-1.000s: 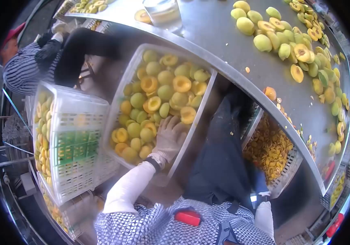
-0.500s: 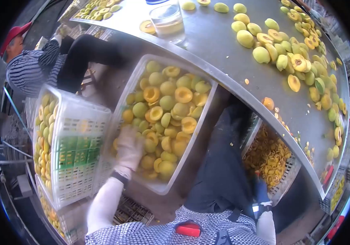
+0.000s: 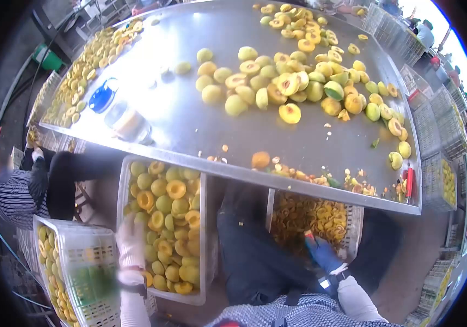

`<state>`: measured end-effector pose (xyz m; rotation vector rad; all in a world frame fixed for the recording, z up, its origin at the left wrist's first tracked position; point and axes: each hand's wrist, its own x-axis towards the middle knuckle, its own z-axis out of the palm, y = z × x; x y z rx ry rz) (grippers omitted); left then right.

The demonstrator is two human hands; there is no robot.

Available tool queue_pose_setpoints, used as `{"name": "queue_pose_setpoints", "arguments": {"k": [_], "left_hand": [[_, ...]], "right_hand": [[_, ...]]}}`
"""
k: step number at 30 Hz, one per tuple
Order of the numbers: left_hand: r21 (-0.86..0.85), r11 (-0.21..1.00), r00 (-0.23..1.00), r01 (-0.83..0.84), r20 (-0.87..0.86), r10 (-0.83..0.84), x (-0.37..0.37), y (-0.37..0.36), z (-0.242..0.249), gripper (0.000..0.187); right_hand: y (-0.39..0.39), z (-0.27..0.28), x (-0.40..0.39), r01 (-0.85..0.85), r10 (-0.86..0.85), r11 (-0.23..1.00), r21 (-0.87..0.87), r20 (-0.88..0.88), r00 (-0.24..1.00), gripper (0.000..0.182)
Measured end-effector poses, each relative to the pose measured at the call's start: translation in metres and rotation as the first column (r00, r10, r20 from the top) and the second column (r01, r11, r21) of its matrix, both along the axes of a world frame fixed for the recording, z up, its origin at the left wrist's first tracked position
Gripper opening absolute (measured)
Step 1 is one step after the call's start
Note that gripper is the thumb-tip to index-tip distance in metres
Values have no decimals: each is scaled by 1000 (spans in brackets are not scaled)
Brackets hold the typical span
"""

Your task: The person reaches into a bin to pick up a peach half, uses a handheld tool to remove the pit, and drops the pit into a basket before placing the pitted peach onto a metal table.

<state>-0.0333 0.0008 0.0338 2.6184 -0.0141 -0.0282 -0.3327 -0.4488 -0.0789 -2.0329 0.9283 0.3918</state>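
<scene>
My left hand [image 3: 130, 242], in a pale glove, is at the left rim of a white plastic crate [image 3: 203, 256], its fingers smeared by motion. Halved yellow-green stone fruit [image 3: 176, 189] fills this crate. My right hand [image 3: 325, 256], in a blue glove, hangs low over a second crate [image 3: 355, 226] of sliced fruit scraps [image 3: 309, 215]. Its fingers are curled, and a small red-orange tip [image 3: 309, 235] sticks out of them; I cannot tell what it belongs to.
A metal table [image 3: 179, 139] spans the front, bearing a fruit pile [image 3: 298, 79], a blue-lidded container [image 3: 127, 120] and a red-handled tool [image 3: 409, 182]. More fruit stands in a crate [image 3: 89, 272] at left. A person in a striped top [image 3: 18, 196] sits beyond it.
The camera view has turned, showing more of the table. My left hand has moved from over the fruit to the crate's left rim. More of my right hand now shows.
</scene>
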Motion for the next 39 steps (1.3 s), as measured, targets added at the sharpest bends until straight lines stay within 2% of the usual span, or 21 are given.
{"name": "queue_pose_setpoints", "arguments": {"k": [2,4,6,9,11,15,17,18,19,20,21,22,23,25,26,27,29,30,32,34,39], "left_hand": [[49,978,970,200,129,-205,33,-84,65,38],[-133,937,946,323,88,-313,58,-175,113,37],[56,899,896,435,73,-438,102,-241,106,55],[76,798,796,598,57,-602,149,-318,88,65],[393,692,776,605,-96,-623,162,-351,76,71],[292,694,742,658,-98,-663,154,-356,75,77],[-97,861,852,498,-129,-507,120,-340,95,71],[-350,816,837,460,-136,-530,96,-330,110,66],[-579,718,821,386,-138,-553,72,-318,119,61],[-574,719,818,391,-143,-558,52,-309,113,61],[-832,488,804,262,-92,-588,29,-301,105,56],[-977,193,801,91,-43,-597,6,-295,98,51],[-976,204,798,75,-64,-599,-19,-291,91,51],[-995,18,791,-103,-93,-605,-62,-296,79,47],[-985,83,811,-151,-172,-559,-80,-302,71,49],[-982,89,802,-165,-186,-567,-96,-307,62,49],[-989,67,784,-134,-147,-603,-121,-317,48,51],[-968,73,778,-241,-238,-581,-131,-325,46,51],[-962,99,777,-256,-266,-571,-149,-337,37,53],[-954,176,771,-244,-301,-562,-154,-347,35,58],[-938,129,719,-322,-331,-611,-169,-357,35,55]], "right_hand": [[4,-30,-5,67,-66,992,108,-9,998,46],[14,-7,6,222,-230,934,279,-7,973,47],[10,-3,7,227,-229,920,319,-30,973,46],[10,-12,-2,229,-239,913,338,-11,971,41],[6,-8,-8,167,-246,936,311,235,940,38],[8,-27,-13,185,-269,956,227,429,862,32],[5,-12,-12,32,-104,985,169,437,894,31],[4,-3,-10,-19,-51,988,152,439,897,30],[5,10,-5,65,-186,937,342,332,925,33],[6,25,0,161,-298,845,510,200,933,36],[6,42,7,166,-303,842,514,195,933,36],[7,60,13,207,-443,636,744,132,887,37],[9,77,16,222,-557,366,904,21,831,39],[1,113,22,81,-462,425,902,139,876,40],[-1,127,22,-75,-358,468,880,266,895,40],[-3,139,22,-57,-368,465,883,251,895,40],[-5,155,22,-196,-357,343,919,320,878,42],[0,152,24,-183,-369,346,920,313,875,42],[8,141,26,59,-474,618,784,312,823,39],[2,144,13,29,-469,616,787,337,817,37],[-1,136,-1,77,-551,604,793,346,760,31]]}}
